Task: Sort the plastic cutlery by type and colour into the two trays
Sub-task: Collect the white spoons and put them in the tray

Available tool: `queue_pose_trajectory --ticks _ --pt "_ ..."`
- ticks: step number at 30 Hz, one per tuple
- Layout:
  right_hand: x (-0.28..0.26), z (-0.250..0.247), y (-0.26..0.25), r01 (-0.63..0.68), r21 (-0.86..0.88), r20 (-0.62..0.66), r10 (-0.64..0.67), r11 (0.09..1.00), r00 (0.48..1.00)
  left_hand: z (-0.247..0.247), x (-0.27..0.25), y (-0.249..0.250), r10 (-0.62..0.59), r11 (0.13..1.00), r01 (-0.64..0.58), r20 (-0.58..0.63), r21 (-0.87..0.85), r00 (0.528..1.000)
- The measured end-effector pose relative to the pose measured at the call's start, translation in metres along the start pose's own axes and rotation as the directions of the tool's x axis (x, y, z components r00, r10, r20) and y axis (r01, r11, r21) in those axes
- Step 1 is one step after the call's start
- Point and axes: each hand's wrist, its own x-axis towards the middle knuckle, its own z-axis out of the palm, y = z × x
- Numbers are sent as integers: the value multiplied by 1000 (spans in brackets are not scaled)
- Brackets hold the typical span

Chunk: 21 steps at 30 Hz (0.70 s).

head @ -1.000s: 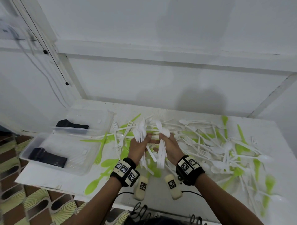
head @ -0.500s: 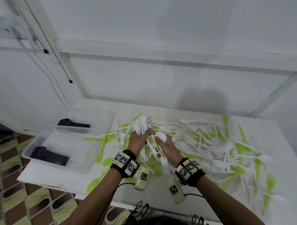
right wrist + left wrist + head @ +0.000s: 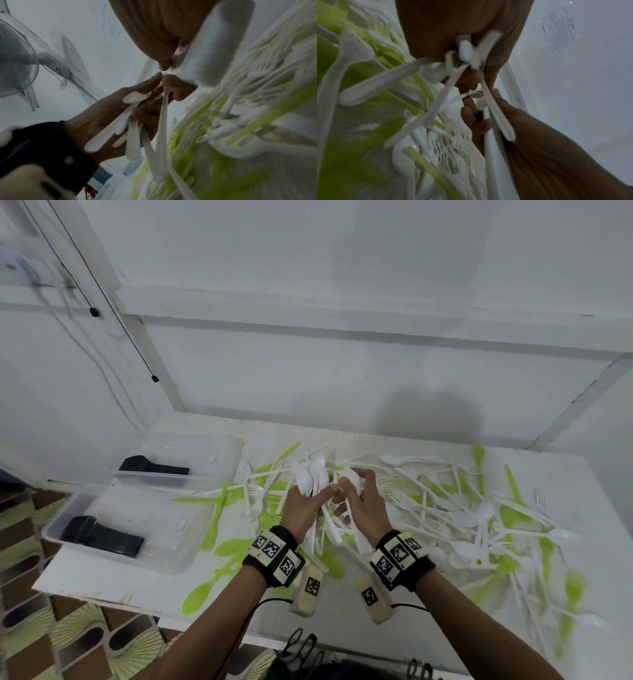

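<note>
L hand (image 3: 306, 506) grips a bunch of white spoons (image 3: 313, 474), bowls fanned upward past the fingers, handles sticking out below the palm toward the wrist. R hand (image 3: 363, 501), touching the L, pinches one more white spoon (image 3: 352, 481) w/ thumb + fingers curled on it; its handle hangs down betw. the wrists. Spoons are thin, matte white plastic, oval bowls, narrow flat handles. Under + to the R of both hands: loose pile (image 3: 462, 508) of white forks, white spoons, lime-green pieces, all mixed. To the L of L hand: two clear trays (image 3: 191, 542), each w/ a black stack (image 3: 102, 537) inside; wrist views too blurred for more.
</note>
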Motion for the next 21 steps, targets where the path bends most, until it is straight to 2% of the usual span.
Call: queue_pose_trajectory --ticks 5,11,16,21 --pt "-5 8 8 34 -35 -121 -38 999 992 6 -4 -5 4 999 -4 1 -51 1000" --pt "-3 3 16 -50 -93 -54 45 994 998 6 -9 3 -81 996 83 135 -12 988" --pt "-1 3 9 -173 160 20 172 972 985 3 -6 6 -59 996 43 215 80 975" --pt "3 2 -2 -196 180 -4 200 964 980 -2 -3 1 -2 968 -30 129 248 992"
